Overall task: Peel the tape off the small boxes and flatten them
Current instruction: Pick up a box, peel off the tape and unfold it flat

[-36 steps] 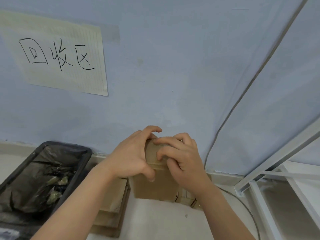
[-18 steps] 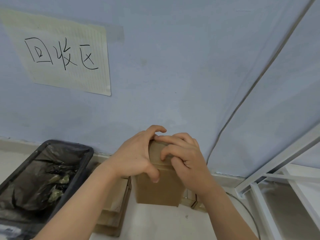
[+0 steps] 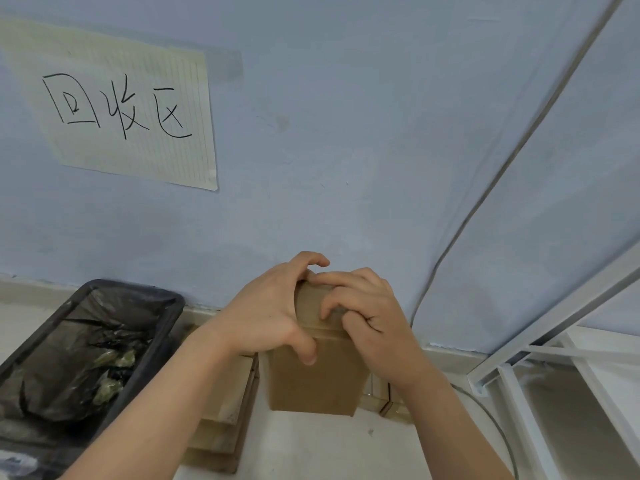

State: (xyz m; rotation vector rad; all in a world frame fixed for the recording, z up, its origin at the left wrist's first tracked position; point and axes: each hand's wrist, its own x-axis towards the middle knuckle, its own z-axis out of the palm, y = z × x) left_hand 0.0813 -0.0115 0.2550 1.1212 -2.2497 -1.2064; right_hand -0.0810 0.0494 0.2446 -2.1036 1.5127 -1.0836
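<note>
I hold a small brown cardboard box (image 3: 317,379) in front of me, above the floor. My left hand (image 3: 266,317) grips its upper left side, thumb on the near face and fingers curled over the top edge. My right hand (image 3: 367,320) rests on the top of the box with fingers curled, fingertips picking at the taped top face. The tape itself is hard to make out. Flattened cardboard pieces (image 3: 225,410) lie stacked on the floor under my left forearm.
A black bin (image 3: 86,344) lined with a dark bag, holding crumpled tape, stands at the left by the wall. A handwritten paper sign (image 3: 128,109) hangs on the blue wall. A white metal frame (image 3: 554,344) and a cable (image 3: 446,247) are at the right. More cardboard (image 3: 391,400) lies behind the box.
The box and both hands have stayed nearly in place. The fingers of my right hand have shifted slightly on the top face. The view has drifted a little to the left.
</note>
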